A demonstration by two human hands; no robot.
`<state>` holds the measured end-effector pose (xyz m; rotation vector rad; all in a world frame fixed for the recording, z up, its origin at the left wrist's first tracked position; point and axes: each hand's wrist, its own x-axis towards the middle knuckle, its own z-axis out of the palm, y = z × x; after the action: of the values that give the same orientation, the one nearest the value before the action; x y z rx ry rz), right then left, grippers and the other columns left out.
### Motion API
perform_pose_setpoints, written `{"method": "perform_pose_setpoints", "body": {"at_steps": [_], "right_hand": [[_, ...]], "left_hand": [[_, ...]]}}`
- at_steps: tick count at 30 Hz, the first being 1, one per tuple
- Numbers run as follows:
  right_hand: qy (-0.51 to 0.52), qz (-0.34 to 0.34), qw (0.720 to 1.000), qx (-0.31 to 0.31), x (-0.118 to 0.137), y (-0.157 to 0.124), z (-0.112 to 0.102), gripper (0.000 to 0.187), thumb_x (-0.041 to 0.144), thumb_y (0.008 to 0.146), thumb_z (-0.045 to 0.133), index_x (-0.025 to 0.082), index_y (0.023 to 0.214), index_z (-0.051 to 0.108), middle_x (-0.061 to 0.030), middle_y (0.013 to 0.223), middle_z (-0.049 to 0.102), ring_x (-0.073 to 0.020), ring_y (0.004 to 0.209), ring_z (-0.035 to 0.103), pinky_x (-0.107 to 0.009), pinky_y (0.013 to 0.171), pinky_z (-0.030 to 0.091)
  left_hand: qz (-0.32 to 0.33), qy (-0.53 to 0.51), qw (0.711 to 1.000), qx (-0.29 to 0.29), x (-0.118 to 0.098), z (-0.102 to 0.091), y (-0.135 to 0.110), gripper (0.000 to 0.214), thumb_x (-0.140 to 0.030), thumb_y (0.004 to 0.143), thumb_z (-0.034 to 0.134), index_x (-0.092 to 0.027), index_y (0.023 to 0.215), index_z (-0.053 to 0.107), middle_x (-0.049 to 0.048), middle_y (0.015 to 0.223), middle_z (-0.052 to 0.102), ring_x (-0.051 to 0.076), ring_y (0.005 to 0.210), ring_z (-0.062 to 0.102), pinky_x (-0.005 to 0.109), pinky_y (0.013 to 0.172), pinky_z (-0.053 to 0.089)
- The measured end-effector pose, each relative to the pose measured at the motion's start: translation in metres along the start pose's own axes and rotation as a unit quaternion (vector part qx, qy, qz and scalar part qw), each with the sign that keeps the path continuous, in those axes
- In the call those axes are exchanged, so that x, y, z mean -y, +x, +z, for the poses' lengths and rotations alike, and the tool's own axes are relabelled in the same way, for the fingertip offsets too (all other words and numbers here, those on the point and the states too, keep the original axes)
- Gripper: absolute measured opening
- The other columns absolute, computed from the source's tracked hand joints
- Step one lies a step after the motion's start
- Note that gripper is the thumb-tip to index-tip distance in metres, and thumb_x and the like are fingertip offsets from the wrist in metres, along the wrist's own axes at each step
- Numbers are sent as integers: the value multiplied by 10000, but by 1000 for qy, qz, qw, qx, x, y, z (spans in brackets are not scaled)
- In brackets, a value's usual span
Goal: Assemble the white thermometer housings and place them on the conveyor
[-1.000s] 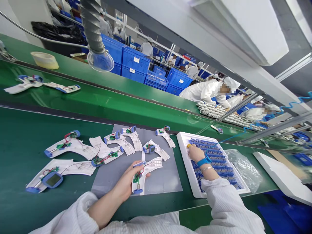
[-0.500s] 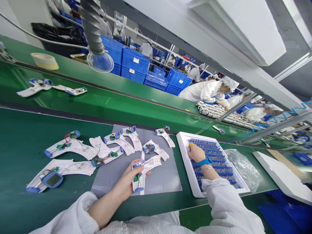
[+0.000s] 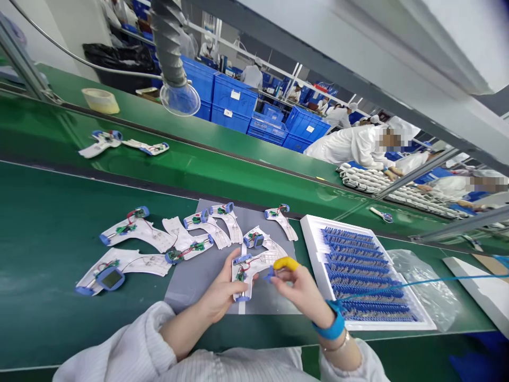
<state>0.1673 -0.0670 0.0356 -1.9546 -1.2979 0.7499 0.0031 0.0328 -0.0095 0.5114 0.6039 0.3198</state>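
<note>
My left hand (image 3: 222, 286) grips a white gun-shaped thermometer housing (image 3: 248, 270) with a green circuit board and red wires on it. My right hand (image 3: 298, 286) hovers beside that housing, pinching a small blue plastic part (image 3: 271, 275). A yellow finger cot (image 3: 285, 262) covers one of its fingertips, and a blue wrist strap (image 3: 333, 324) circles the wrist. Several similar open housings (image 3: 199, 223) lie on the grey mat (image 3: 191, 286). One with a blue-framed display (image 3: 111, 278) lies on the green belt, left of the mat.
To the right stands a white foam tray (image 3: 314, 244) of blue parts (image 3: 358, 270), with a blue cable (image 3: 397, 284) across it and a plastic bag (image 3: 421, 281) beyond. A farther green belt (image 3: 199, 159) carries two housings. Co-workers (image 3: 358, 146) and blue crates (image 3: 234, 101) stand behind.
My right hand has left the tray and moved left over the mat, now holding a small blue part beside the housing. The view has shifted slightly.
</note>
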Motion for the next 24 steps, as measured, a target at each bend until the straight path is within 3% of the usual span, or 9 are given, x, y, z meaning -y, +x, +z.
{"method": "perform_pose_setpoints", "body": {"at_steps": [3,6,12,16,24], "right_hand": [[45,8,999,15,6,1,31,168,269,748,550,163,878,539,4,648,609,-135,593,587,-240,569,473],[28,15,999,21,5,6,40,152,264,741,545,160,852,547,13,586,595,-135,555,573,-240,536,464],[-11,-23,999,27,7,7,38,156,229,744,544,177,892,543,-2,675,628,-144,618,608,-250,578,501],[-65,-75,994,42,4,6,35,245,225,740,573,183,975,520,-21,806,608,-130,667,594,-258,623,512],[-195,-132,969,71,4,11,30,169,213,780,540,187,947,550,-46,942,553,-109,636,564,-254,621,497]], "left_hand": [[27,22,999,1,2,-2,1,961,-65,534,688,-296,1338,215,44,1075,620,167,905,594,225,736,438],[52,28,998,19,5,-4,2,932,-104,571,716,-282,1339,218,47,1101,610,166,964,580,243,830,425],[95,53,994,15,6,-6,3,776,-163,614,720,-264,1283,340,50,1166,574,173,1021,558,248,887,411],[88,39,995,1,5,-5,4,764,-155,597,726,-256,1259,358,45,1119,598,175,985,575,248,862,423],[56,37,998,-18,5,-3,6,728,-128,599,688,-239,1240,361,45,1030,626,176,905,596,252,789,446]]}}
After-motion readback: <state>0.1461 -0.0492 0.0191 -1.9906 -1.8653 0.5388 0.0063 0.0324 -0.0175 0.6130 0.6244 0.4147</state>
